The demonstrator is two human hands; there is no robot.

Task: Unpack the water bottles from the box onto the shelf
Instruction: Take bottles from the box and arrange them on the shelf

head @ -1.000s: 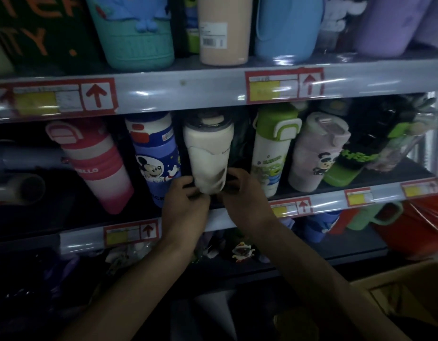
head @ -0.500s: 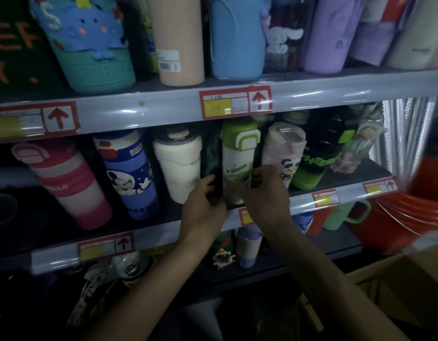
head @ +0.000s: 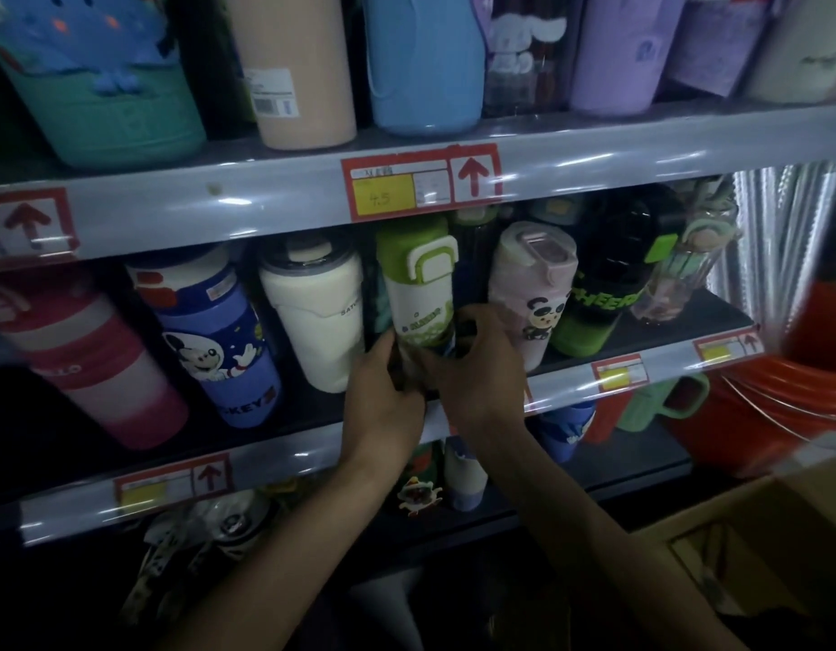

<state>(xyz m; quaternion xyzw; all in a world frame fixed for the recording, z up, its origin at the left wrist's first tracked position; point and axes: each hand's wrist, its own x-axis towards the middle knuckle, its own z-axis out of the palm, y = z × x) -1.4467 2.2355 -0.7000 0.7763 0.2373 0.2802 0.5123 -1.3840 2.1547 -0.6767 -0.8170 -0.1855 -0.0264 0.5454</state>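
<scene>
A white bottle with a green lid (head: 418, 284) stands on the middle shelf (head: 571, 382), tilted slightly left. My left hand (head: 383, 397) grips its base from the left and my right hand (head: 481, 373) holds the base from the right. To its left stands a cream bottle (head: 317, 312), to its right a pink panda bottle (head: 531, 293). The cardboard box (head: 754, 533) shows at the lower right corner.
A blue Mickey bottle (head: 209, 335) and a pink striped bottle (head: 92, 359) fill the left of the shelf; a black and green bottle (head: 604, 288) stands at the right. The upper shelf (head: 265, 199) holds several bottles. Red buckets (head: 791, 397) sit at right.
Both hands left the cream bottle and moved right onto the green-lidded bottle. The camera view shifted right and closer.
</scene>
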